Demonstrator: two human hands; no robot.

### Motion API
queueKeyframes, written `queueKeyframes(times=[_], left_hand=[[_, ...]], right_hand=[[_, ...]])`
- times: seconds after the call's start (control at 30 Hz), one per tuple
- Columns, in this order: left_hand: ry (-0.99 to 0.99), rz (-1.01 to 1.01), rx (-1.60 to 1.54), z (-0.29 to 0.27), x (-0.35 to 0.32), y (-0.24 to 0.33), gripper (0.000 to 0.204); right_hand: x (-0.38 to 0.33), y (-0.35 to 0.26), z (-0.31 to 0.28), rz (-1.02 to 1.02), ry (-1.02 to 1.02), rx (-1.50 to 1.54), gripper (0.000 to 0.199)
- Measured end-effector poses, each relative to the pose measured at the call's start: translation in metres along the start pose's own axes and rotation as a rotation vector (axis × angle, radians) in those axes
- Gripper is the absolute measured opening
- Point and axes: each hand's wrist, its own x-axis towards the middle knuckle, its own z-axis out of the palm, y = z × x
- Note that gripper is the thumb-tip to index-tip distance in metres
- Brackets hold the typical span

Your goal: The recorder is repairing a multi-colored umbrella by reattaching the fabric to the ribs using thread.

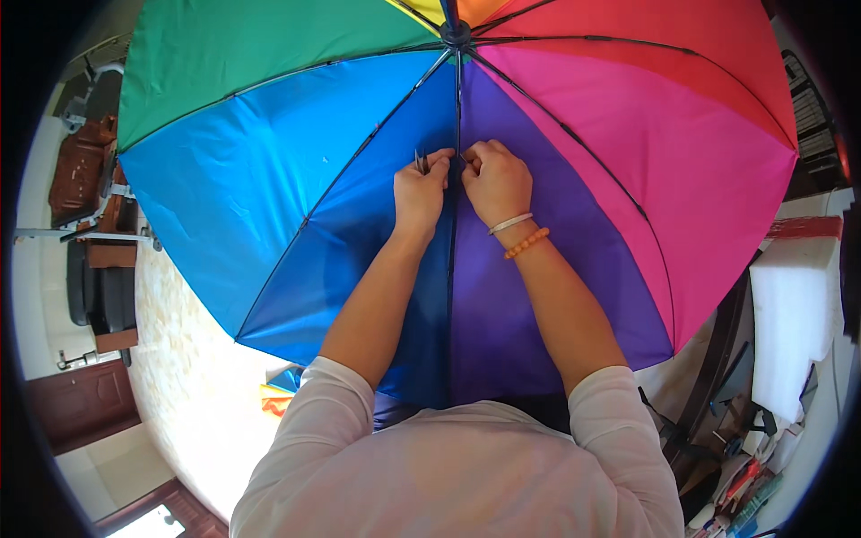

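Note:
An opened rainbow umbrella (574, 117) fills the space in front of me, its inner side facing me, with dark ribs meeting at a black hub (456, 34). My left hand (420, 195) is closed around a small metal tool with two thin pointed tips (420, 161). Its thumb and forefinger pinch close beside the rib (458, 125) between the blue and purple panels. Just across that rib, my right hand (499, 184) is closed in a pinch. Whatever lies between its fingertips is too small to make out. Two bracelets, one of orange beads (527, 244), circle my right wrist.
A dark chair-like piece (103, 287) and brown cabinets (85, 403) stand at the left beside a bright floor (193, 359). White foam-like material (794, 314) and mixed clutter (744, 484) lie at the right. Something brightly coloured (276, 394) shows near my left elbow.

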Motion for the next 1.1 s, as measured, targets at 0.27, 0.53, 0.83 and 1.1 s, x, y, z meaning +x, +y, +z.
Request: queueKeyframes(times=[0.27, 0.53, 0.83, 1.1], left_hand=[[-0.012, 0.009, -0.034, -0.002, 0.0, 0.0, 0.02], [0.001, -0.109, -0.148, -0.005, -0.003, 0.002, 0.018], [0.029, -0.165, -0.201, -0.001, 0.007, 0.0, 0.015], [0.148, 0.349, 0.054, -0.004, 0.015, -0.019, 0.012]], right_hand=[[-0.001, 0.0, -0.003, -0.056, -0.037, -0.026, 0.012], [-0.002, 0.003, -0.005, -0.068, -0.04, 0.072, 0.011], [0.006, 0.005, 0.007, -0.203, 0.084, 0.069, 0.015], [0.01, 0.004, -0.013, -0.036, 0.012, 0.22, 0.017]])
